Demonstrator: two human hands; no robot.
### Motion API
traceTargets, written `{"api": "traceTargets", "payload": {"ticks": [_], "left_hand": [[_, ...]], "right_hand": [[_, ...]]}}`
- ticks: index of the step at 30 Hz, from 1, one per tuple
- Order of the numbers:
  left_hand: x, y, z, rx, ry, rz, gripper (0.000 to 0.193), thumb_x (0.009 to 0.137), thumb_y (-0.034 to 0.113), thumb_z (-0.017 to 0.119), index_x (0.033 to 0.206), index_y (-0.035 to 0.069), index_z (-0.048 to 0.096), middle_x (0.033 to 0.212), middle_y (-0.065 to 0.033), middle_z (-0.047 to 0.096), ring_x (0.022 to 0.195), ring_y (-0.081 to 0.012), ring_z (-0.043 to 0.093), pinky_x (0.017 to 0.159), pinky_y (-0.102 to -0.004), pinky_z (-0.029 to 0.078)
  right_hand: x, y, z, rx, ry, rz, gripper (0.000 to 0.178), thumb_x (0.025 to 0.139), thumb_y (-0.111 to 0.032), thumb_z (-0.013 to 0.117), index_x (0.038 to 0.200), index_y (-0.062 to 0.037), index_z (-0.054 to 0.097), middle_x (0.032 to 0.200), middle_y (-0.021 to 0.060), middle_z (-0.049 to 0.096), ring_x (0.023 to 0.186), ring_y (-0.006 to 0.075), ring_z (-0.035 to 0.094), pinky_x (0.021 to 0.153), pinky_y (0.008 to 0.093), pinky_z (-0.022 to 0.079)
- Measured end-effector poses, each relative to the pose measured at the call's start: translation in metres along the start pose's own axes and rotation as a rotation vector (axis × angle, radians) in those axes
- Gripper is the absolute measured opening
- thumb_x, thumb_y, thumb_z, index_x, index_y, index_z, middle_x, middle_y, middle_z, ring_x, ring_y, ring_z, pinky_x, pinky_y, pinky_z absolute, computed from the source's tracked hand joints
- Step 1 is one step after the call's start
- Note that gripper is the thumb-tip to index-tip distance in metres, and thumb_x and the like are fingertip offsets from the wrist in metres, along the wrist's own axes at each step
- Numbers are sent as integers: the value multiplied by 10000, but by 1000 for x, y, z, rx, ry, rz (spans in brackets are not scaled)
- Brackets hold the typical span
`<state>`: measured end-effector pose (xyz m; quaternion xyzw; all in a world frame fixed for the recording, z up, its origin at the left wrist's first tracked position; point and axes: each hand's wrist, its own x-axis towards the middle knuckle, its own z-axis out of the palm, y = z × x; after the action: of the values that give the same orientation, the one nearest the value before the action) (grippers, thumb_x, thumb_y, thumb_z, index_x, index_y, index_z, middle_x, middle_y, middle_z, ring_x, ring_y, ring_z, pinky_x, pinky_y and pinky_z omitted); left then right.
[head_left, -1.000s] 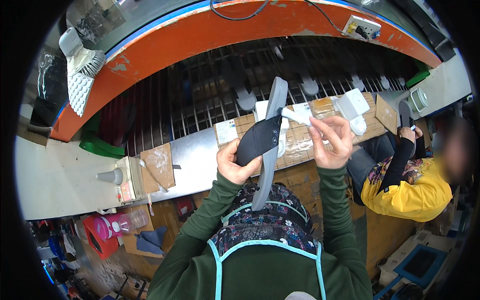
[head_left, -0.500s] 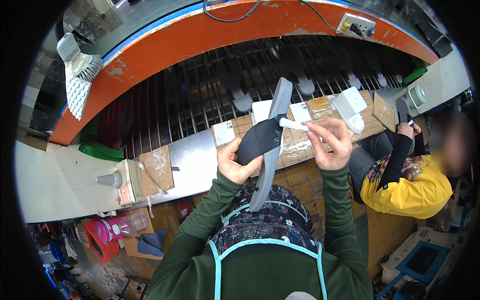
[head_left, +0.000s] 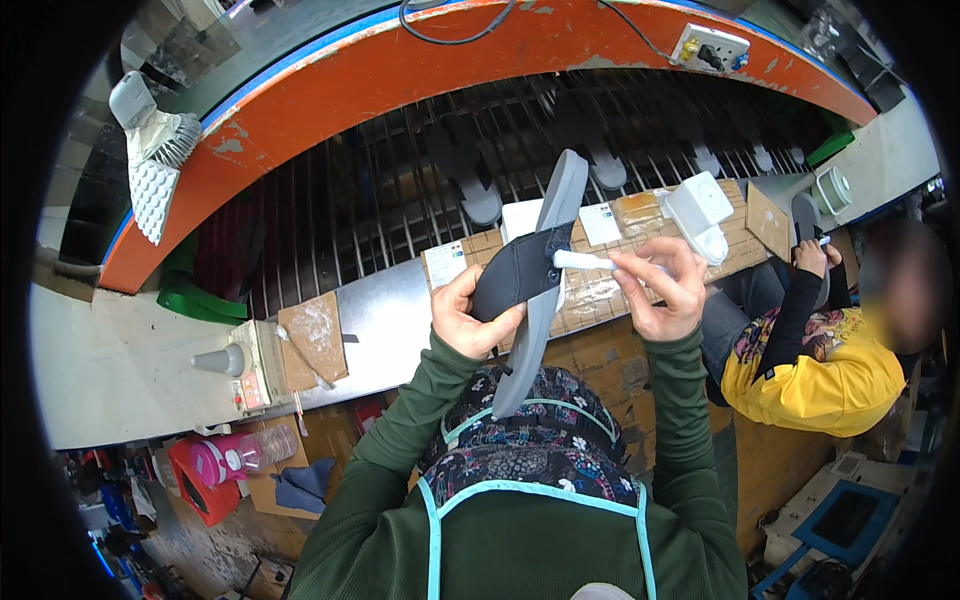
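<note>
My left hand (head_left: 468, 318) grips a grey sandal (head_left: 545, 275) by its black strap (head_left: 515, 272), holding it on edge above my lap. My right hand (head_left: 665, 288) pinches a small white brush (head_left: 585, 261) whose tip touches the sandal where the strap meets the sole. Both hands hover just in front of the cardboard-covered bench edge (head_left: 600, 290). A white container (head_left: 700, 212) stands on that bench just beyond my right hand.
A conveyor of metal rods (head_left: 400, 200) carries several grey sandals under an orange curved frame (head_left: 400, 60). A co-worker in a yellow top (head_left: 820, 370) sits at my right, handling another sandal. A cardboard pad (head_left: 312, 338) and a pink bottle (head_left: 235, 455) lie at my left.
The sandal and both hands have stayed almost in place. The brush in my right hand has shifted slightly along the sandal at the strap.
</note>
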<state>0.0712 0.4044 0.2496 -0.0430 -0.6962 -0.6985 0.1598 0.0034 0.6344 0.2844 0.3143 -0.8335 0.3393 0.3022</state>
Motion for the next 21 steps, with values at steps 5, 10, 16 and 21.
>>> {"api": "traceTargets", "payload": {"ticks": [5, 10, 16, 21], "left_hand": [[5, 0, -1, 8, 9, 5, 209, 698, 71, 745, 802, -3, 581, 725, 4, 590, 656, -45, 540, 586, -204, 445], [11, 2, 0, 29, 14, 26, 207, 696, 73, 740, 809, -6, 586, 732, 5, 592, 665, -43, 539, 593, -207, 445], [17, -2, 1, 2, 7, 38, 215, 697, 85, 746, 808, -4, 584, 727, 10, 583, 655, -41, 523, 585, -204, 431], [20, -6, 2, 8, 4, 25, 217, 697, 87, 749, 801, 2, 579, 727, 13, 578, 654, -42, 517, 582, -205, 423]], "right_hand": [[0, 1, -2, 5, -32, -10, 265, 677, -134, 773, 933, -194, 741, 873, -24, 594, 658, 123, 468, 703, 310, 280], [2, 3, -6, -17, -100, -30, 274, 659, -57, 766, 918, -139, 739, 875, 8, 592, 691, 128, 524, 723, 288, 328], [3, 5, -8, 11, -117, -35, 270, 656, -67, 770, 913, -146, 738, 873, 5, 593, 688, 129, 525, 722, 292, 329], [3, 7, -10, 25, -133, -30, 260, 663, -83, 768, 913, -150, 739, 858, 5, 591, 678, 132, 518, 722, 295, 328]]}}
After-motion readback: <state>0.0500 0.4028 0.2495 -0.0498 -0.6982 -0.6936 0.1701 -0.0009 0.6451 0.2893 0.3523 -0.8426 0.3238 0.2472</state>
